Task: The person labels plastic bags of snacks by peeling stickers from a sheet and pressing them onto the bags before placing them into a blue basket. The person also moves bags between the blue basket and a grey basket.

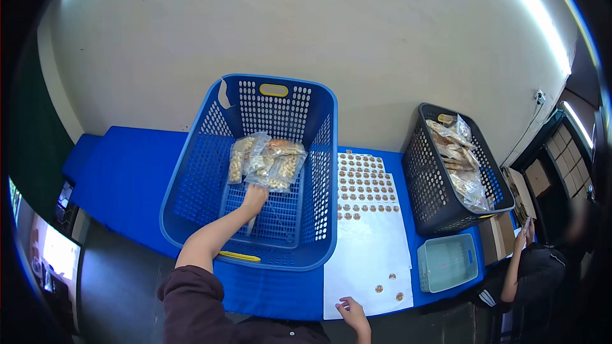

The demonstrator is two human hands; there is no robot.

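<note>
My left hand reaches down into a large blue plastic basket. Its fingers are closed at the lower edge of clear plastic bags filled with pale, nut-like pieces; the fingertips are partly hidden. The several bags lie together in the basket, overlapping. My right hand is at the near edge of white sheets, fingers loosely bent and apart, with nothing seen in it. Rows of small round brown stickers cover the far part of the sheets, and a few loose ones are close to my right hand.
A dark basket full of similar bags stands at the right. Before it sits a pale green tray on the blue-covered table. Another person is at the far right, beside cardboard. A wall rises behind the table.
</note>
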